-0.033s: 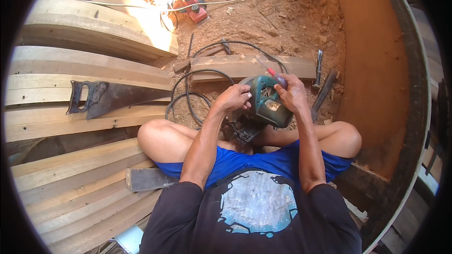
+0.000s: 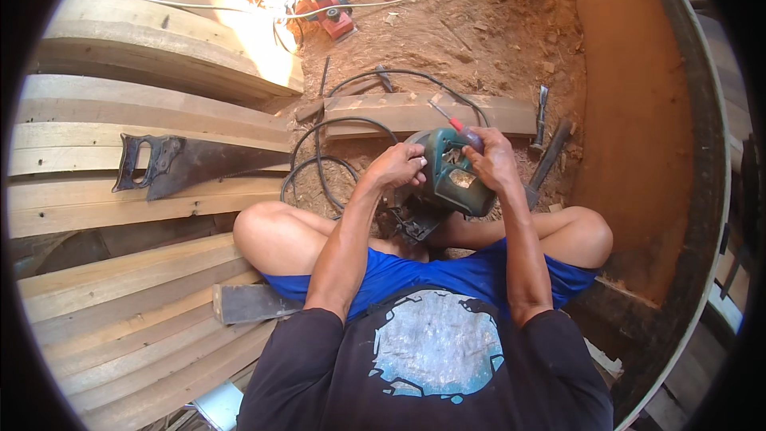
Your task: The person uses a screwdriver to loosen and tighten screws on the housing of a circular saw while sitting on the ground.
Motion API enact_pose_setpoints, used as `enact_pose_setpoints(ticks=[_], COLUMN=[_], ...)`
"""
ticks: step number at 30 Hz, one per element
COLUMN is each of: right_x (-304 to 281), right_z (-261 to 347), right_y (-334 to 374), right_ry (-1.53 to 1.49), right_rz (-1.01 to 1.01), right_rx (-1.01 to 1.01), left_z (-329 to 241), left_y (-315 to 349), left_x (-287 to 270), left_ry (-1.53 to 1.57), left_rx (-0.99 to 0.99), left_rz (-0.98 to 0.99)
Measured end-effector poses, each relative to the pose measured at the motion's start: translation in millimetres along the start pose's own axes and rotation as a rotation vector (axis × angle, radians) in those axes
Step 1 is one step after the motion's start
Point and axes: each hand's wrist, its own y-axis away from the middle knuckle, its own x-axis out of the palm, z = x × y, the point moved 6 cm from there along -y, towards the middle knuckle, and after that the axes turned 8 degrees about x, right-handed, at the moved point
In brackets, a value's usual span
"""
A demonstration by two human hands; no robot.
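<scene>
A green power tool with a looped handle and a dark metal base, shaped like a circular saw, rests tilted between my crossed legs. My left hand is closed at its near left side, fingers bent against the housing. In my right hand is a screwdriver with a red and purple handle. Its metal shaft points away and to the left, above the tool's far side, its tip touching nothing I can see. The right fingers wrap the screwdriver's handle, just beside the tool's looped handle.
On the planks at left lies a handsaw. A black cable loops beyond my left knee. A short beam, a chisel and a hammer lie ahead. Farther off sits a red power tool; a wooden panel curves along the right.
The screwdriver's shaft, blurred before, now shows sharply, pointing a little more to the left. My left hand and the green power tool stay in place.
</scene>
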Motion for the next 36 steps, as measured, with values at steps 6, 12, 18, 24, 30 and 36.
enact_pose_setpoints(ticks=[6,12,18,24,30,36], right_x=[32.6,46.2,48.7,39.0,28.4,7.4], right_z=[12.7,39.0,36.1,36.1,30.1,20.2], right_y=[-16.6,-18.4,-24.2,-24.1,-19.9,-5.5], right_ry=[0.098,0.232,0.3,0.325,0.277,0.086], right_rz=[0.065,0.246,0.249,0.263,0.227,0.257], right_rx=[-0.242,-0.205,-0.234,-0.25,-0.239,-0.039], left_z=[7.8,17.7,22.0,26.8,14.8,-8.5], left_y=[-3.4,-3.7,-18.4,-18.9,-16.5,1.9], left_x=[-1.9,-17.8,-14.3,-6.7,1.2,19.5], left_ry=[-0.007,0.017,0.131,0.199,0.178,0.12], left_rx=[-0.065,-0.091,-0.023,-0.028,0.001,0.036], left_rz=[0.061,-0.043,-0.078,-0.007,0.006,0.031])
